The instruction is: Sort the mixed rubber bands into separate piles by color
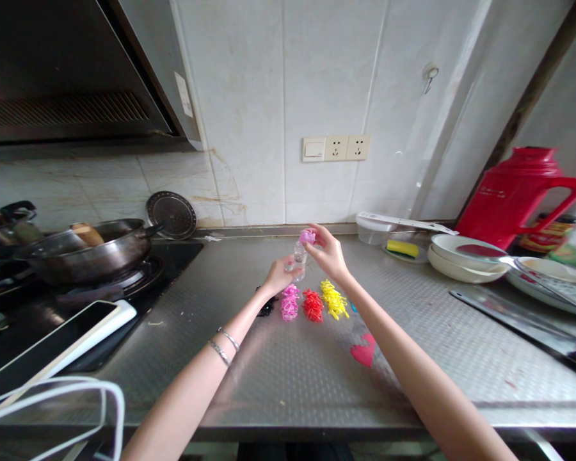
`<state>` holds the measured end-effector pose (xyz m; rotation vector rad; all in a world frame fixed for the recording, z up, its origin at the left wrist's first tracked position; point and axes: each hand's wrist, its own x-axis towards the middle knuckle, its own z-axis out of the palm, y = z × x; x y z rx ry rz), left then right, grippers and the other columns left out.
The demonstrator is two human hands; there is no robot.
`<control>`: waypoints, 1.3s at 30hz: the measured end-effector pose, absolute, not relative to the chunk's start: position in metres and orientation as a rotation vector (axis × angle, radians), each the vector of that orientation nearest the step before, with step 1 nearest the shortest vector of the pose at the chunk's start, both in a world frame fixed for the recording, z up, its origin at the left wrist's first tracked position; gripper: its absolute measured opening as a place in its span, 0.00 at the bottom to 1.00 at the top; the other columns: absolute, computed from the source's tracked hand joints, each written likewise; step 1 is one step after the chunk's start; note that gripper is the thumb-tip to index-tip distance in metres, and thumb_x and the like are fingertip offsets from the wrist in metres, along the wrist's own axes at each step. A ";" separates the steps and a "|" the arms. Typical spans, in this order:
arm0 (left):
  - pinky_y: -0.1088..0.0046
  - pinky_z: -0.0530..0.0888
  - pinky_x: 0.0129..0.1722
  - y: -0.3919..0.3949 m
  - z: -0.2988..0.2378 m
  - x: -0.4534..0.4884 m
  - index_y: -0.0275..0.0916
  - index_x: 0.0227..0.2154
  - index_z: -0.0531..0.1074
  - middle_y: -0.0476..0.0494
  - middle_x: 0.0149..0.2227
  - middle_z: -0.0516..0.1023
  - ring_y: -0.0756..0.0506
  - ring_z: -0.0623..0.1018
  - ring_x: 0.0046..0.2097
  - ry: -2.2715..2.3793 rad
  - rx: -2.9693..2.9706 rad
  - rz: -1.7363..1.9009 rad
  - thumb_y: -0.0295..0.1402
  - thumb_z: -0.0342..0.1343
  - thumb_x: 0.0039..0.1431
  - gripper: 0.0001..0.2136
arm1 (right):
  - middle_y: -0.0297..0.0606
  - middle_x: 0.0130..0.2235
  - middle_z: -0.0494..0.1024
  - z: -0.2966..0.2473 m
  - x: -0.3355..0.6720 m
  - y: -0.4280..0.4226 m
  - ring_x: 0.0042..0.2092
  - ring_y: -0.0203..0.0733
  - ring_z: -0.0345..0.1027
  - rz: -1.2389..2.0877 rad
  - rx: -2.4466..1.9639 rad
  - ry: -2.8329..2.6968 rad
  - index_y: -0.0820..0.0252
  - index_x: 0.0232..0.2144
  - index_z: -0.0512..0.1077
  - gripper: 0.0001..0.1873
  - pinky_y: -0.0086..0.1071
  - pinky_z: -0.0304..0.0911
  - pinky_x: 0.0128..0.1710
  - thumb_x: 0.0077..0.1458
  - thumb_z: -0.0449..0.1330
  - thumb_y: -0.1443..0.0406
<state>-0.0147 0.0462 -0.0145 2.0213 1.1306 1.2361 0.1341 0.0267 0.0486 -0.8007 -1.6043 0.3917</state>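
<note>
My left hand [279, 276] is closed around a small clear bottle [299, 256], upright above the metal counter. At the bottle's top, my right hand [330, 255] pinches a pinkish-purple piece [308, 237] that looks like a cap; whether it is joined to the bottle I cannot tell. Below the hands lie sorted heaps of small rubber bands: black bands [267, 307], pink bands [290, 302], red bands [312, 305] and yellow bands [335, 299]. A bit of blue [353, 307] shows beside my right forearm, which hides the rest. Near that forearm lies a red heart-shaped piece [363, 350].
On the left, a steel pan [100, 250] sits on the stove, with a phone [52, 346] and white cable [110, 390] nearer. To the right are a cleaver [513, 320], stacked bowls [465, 266], a yellow sponge [402, 248], a clear tub [372, 229] and a red thermos [509, 195].
</note>
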 end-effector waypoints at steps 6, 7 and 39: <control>0.71 0.66 0.39 0.052 -0.016 -0.021 0.36 0.39 0.72 0.43 0.36 0.76 0.46 0.72 0.38 1.204 1.994 1.280 0.35 0.58 0.45 0.16 | 0.42 0.41 0.74 0.038 0.149 0.043 0.39 0.40 0.68 0.298 -0.980 -1.524 0.61 0.47 0.64 0.24 0.33 0.64 0.38 0.45 0.56 0.61; 0.71 0.66 0.40 0.053 -0.017 -0.023 0.36 0.40 0.72 0.43 0.37 0.75 0.46 0.72 0.39 1.209 1.976 1.296 0.35 0.58 0.45 0.17 | 0.42 0.41 0.74 0.034 0.153 0.047 0.38 0.40 0.68 0.280 -1.038 -1.535 0.61 0.46 0.65 0.24 0.34 0.64 0.38 0.44 0.56 0.62; 0.68 0.69 0.39 0.059 0.002 -0.068 0.31 0.29 0.73 0.41 0.30 0.77 0.47 0.75 0.34 1.255 1.602 1.172 0.31 0.64 0.36 0.14 | 0.43 0.39 0.74 -0.026 0.154 0.063 0.40 0.41 0.68 0.276 -1.362 -2.079 0.62 0.47 0.66 0.25 0.31 0.60 0.41 0.42 0.58 0.69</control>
